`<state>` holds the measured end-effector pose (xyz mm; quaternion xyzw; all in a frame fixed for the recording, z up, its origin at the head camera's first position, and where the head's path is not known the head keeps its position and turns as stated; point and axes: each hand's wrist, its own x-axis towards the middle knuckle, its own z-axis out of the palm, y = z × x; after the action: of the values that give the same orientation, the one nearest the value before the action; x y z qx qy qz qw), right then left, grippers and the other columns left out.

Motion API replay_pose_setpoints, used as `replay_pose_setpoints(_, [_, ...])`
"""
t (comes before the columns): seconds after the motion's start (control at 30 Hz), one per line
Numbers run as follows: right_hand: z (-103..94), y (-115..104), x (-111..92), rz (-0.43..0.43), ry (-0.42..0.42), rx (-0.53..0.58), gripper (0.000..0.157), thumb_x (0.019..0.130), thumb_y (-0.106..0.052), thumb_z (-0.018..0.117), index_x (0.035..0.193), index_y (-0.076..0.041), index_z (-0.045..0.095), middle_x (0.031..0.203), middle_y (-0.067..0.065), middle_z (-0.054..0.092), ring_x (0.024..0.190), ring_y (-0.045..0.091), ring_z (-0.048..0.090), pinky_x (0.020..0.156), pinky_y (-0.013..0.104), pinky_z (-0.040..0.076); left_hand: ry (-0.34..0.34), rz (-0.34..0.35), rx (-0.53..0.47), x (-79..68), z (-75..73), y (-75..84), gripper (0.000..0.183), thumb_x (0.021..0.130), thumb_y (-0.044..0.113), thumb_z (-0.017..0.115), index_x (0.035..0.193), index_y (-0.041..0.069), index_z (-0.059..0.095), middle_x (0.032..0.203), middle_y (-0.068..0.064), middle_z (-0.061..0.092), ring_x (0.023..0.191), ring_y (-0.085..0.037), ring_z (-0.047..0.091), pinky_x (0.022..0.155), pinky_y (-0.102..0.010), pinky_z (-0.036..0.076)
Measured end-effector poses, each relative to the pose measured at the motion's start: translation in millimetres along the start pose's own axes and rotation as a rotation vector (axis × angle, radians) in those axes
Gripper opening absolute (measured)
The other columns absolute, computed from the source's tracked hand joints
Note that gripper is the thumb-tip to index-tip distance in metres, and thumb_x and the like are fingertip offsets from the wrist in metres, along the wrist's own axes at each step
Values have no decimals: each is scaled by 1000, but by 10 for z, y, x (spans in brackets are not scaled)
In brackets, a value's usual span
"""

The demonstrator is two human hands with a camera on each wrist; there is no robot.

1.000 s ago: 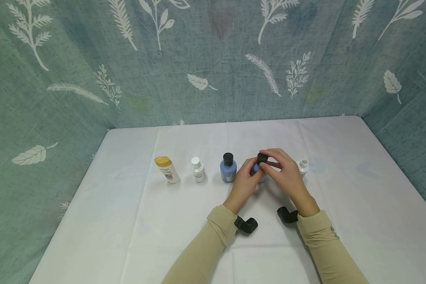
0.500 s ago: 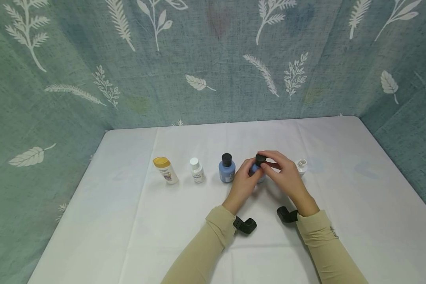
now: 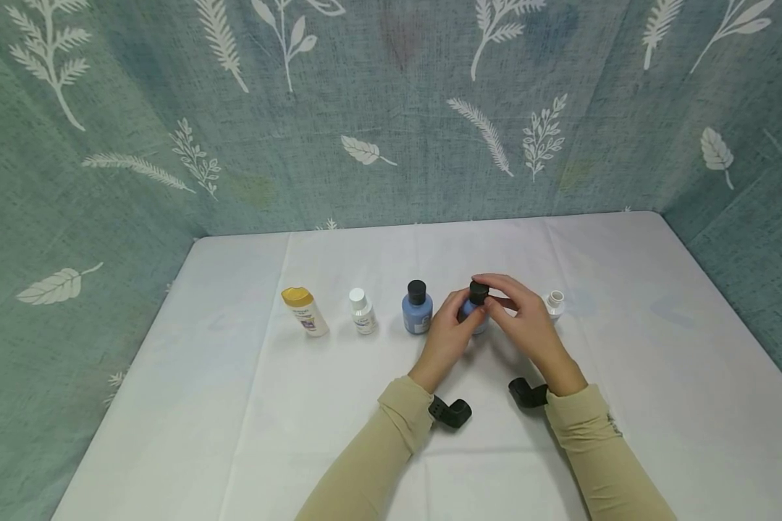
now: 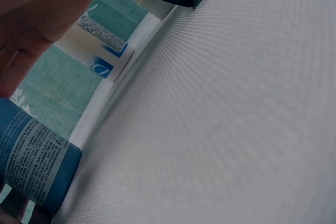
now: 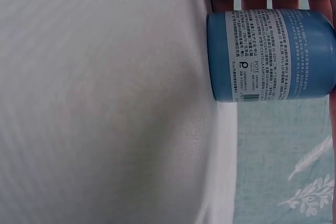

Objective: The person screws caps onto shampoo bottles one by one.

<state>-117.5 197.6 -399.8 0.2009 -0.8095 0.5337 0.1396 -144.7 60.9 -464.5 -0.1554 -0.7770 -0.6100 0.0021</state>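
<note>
Gripping a blue bottle (image 5: pixel 270 56), left fingers (image 3: pixel 455 298) round it, right fingers (image 3: pixel 505 281) pinching its black cap (image 3: pixel 478 291)

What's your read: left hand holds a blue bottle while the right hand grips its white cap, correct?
Not white: the head view shows the right hand gripping a black cap. The left hand does hold a blue bottle.

Across the ridged-looking black cylindrical cap (image 3: pixel 478 291), the thumb of the bare right hand (image 3: pixel 526 318) has been shifted rightward.
</note>
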Motion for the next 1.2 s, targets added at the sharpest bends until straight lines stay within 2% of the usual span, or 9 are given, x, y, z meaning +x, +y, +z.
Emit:
replay_pose_setpoints(0.23, [-10, 19, -5, 15, -8, 12, 32, 84, 1, 58, 116, -1, 57, 115, 11, 56, 108, 20, 51, 83, 25, 45, -1, -11, -4, -94, -85, 329, 33, 88, 17, 55, 121, 12, 54, 113, 2, 54, 104, -5, 48, 90, -25, 38])
replay_pose_setpoints(0.5, [-16, 74, 8, -10, -12, 50, 33, 80, 4, 62, 113, 2, 57, 111, 13, 55, 106, 23, 51, 83, 29, 46, -9, -30, 12, -113, -96, 374, 33, 89, 19, 54, 122, 12, 53, 115, 1, 53, 105, -5, 47, 90, -28, 39])
replay_pose_setpoints(0.7, [-6, 71, 15, -54, -9, 20, 35, 78, 6, 63, 112, 4, 56, 110, 16, 52, 105, 26, 50, 82, 31, 47, -11, -33, -14, -105, -93, 353, 33, 89, 19, 54, 121, 12, 53, 115, 2, 53, 106, -5, 47, 92, -30, 38])
replay_pose_setpoints(0.93, [-4, 51, 13, -68, -11, -7, 36, 78, 6, 63, 113, 4, 56, 113, 17, 52, 105, 25, 50, 80, 34, 48, 1, -19, 9, 9, 7, -27, 33, 88, 31, 56, 120, 23, 54, 113, 15, 52, 107, 0, 46, 90, -23, 38])
replay_pose_setpoints(1.1, [-15, 33, 1, -40, -51, -15, 39, 81, 2, 61, 120, 0, 54, 123, 13, 51, 113, 21, 47, 83, 37, 46, -6, -25, 16, 9, 8, -32, 34, 88, 33, 56, 120, 25, 53, 113, 15, 51, 107, 0, 46, 89, -24, 39])
replay_pose_setpoints(1.2, [-20, 67, -10, -34, -65, -12, 38, 83, 2, 59, 120, -2, 55, 123, 11, 52, 114, 19, 47, 84, 38, 45, -10, -41, 7, 10, 6, -32, 34, 88, 33, 56, 120, 25, 53, 114, 15, 51, 108, 0, 45, 90, -24, 39])
